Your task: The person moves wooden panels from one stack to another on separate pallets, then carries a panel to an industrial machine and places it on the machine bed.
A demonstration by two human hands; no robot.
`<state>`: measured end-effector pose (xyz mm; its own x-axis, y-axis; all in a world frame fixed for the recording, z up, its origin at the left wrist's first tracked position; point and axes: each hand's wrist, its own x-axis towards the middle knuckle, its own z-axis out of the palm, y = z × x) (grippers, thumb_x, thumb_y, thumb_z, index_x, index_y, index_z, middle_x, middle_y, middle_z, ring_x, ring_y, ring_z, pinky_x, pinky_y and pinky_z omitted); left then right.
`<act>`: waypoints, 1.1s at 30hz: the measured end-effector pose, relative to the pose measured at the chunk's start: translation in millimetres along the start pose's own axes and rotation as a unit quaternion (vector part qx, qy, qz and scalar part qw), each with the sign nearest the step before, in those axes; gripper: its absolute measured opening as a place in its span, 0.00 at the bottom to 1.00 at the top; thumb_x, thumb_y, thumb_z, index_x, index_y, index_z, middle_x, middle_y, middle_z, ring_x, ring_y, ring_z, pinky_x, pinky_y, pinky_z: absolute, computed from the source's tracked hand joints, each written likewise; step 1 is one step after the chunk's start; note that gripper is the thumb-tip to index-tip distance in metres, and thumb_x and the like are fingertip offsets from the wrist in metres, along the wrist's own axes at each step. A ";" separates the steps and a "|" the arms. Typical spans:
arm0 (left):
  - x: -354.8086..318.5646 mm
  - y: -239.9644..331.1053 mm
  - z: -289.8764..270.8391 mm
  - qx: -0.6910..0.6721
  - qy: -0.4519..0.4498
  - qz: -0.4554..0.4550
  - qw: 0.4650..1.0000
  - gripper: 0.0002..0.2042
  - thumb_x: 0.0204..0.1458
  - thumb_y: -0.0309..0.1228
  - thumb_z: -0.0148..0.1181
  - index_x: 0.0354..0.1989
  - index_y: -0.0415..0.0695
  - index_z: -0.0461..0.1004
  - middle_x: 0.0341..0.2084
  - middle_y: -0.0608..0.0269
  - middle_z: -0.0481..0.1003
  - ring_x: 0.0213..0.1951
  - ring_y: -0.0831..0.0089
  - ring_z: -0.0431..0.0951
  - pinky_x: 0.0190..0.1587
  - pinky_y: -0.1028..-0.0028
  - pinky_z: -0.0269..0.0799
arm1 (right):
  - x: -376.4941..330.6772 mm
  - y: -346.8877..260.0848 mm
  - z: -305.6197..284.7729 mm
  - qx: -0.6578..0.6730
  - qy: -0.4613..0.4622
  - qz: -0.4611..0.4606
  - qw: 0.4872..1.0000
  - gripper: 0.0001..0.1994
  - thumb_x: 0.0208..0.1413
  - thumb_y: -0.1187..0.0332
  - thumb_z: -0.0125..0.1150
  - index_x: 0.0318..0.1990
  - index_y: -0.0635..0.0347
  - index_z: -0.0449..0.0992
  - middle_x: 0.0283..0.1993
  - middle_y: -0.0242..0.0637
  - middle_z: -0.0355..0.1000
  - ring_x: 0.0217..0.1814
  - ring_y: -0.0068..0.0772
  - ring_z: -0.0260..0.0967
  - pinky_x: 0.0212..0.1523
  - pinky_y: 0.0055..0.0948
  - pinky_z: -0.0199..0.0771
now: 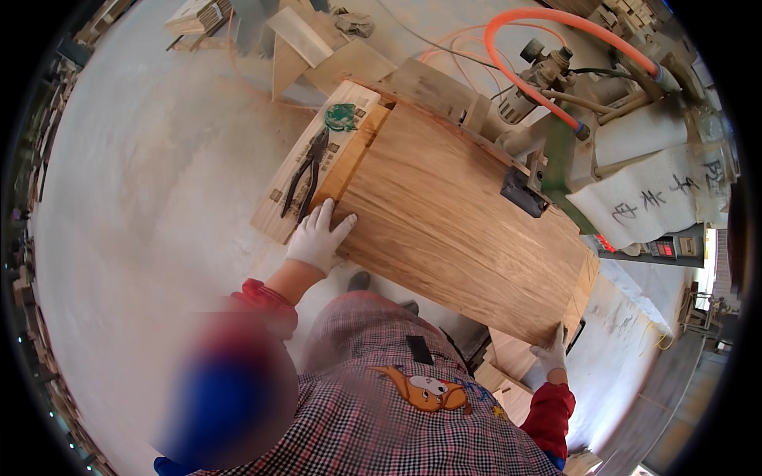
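Note:
A large wooden panel [456, 214] with visible grain lies flat in front of me on a work surface. My left hand [317, 236], in a white glove, rests on the panel's near left corner with fingers spread. Also gloved in white, my right hand [552, 349] grips the panel's near right corner at the edge. Both hands touch the same panel, one at each end of its near side.
Black pliers [308, 170] and a green roll [341, 117] lie on a pale board left of the panel. A machine [563, 151] with an orange hose [548, 20] stands at the panel's far right. Wood offcuts lie on the concrete floor at the top left.

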<state>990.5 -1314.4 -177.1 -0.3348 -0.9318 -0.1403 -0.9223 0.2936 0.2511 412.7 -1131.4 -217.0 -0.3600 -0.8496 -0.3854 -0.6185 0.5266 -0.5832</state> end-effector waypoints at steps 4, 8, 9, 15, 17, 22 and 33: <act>3.2 1.1 -4.8 0.011 -0.032 -0.013 0.999 0.42 0.30 0.35 0.69 0.59 0.52 0.55 0.56 0.43 0.54 0.55 0.49 0.58 0.54 0.60 0.60 | 2.8 13.0 3.8 0.034 -0.008 0.009 0.999 0.56 0.26 0.79 0.70 0.65 0.55 0.38 0.67 0.48 0.31 0.64 0.39 0.45 0.52 0.28 0.63; 5.8 -2.3 -0.7 -0.002 -0.025 -0.016 1.000 0.43 0.30 0.33 0.69 0.60 0.49 0.54 0.56 0.43 0.53 0.56 0.50 0.58 0.54 0.62 0.60 | 7.4 24.9 2.9 0.043 -0.016 0.001 0.999 0.56 0.26 0.79 0.70 0.65 0.56 0.38 0.67 0.48 0.30 0.65 0.37 0.44 0.54 0.28 0.62; 5.4 -4.5 1.0 -0.007 -0.024 -0.017 1.000 0.43 0.30 0.32 0.69 0.60 0.48 0.53 0.56 0.43 0.53 0.56 0.49 0.57 0.54 0.62 0.60 | 8.0 22.6 5.0 0.050 -0.020 -0.002 0.999 0.56 0.26 0.79 0.70 0.65 0.56 0.38 0.67 0.48 0.30 0.65 0.37 0.43 0.54 0.28 0.61; 7.6 -9.6 4.4 -0.023 -0.033 -0.022 0.999 0.44 0.29 0.31 0.69 0.60 0.45 0.52 0.58 0.42 0.51 0.57 0.49 0.56 0.56 0.63 0.59 | 7.2 23.4 4.8 -0.016 -0.004 -0.001 1.000 0.56 0.26 0.78 0.70 0.65 0.57 0.37 0.68 0.50 0.29 0.67 0.41 0.40 0.56 0.31 0.60; 8.7 -10.4 4.7 -0.022 -0.027 -0.014 0.999 0.44 0.29 0.31 0.69 0.60 0.44 0.52 0.58 0.43 0.51 0.57 0.49 0.56 0.56 0.63 0.59 | 5.9 23.2 4.9 0.007 -0.006 0.015 1.000 0.54 0.27 0.85 0.64 0.65 0.58 0.36 0.68 0.44 0.28 0.68 0.37 0.38 0.55 0.27 0.60; 4.0 -14.9 -2.8 -0.001 -0.038 -0.016 0.999 0.44 0.28 0.31 0.69 0.59 0.43 0.53 0.57 0.43 0.51 0.56 0.49 0.56 0.55 0.63 0.60 | -1.2 -18.2 14.6 -0.015 -0.010 0.051 0.999 0.54 0.26 0.87 0.63 0.65 0.59 0.38 0.67 0.41 0.33 0.68 0.36 0.38 0.56 0.26 0.59; 20.7 5.6 -1.6 0.143 -0.135 -0.046 0.979 0.46 0.30 0.40 0.70 0.60 0.44 0.49 0.52 0.45 0.57 0.52 0.53 0.63 0.46 0.65 0.69 | 11.6 30.6 5.8 -0.189 0.042 -0.018 0.981 0.52 0.24 0.63 0.73 0.62 0.59 0.48 0.61 0.52 0.49 0.62 0.52 0.49 0.58 0.37 0.58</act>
<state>978.7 -1332.4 -177.1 -0.2509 -0.8778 -0.4080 -0.9545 0.2946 -0.0469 393.7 -1125.0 -243.4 -0.3800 -0.8749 -0.3001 -0.8406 0.4621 -0.2827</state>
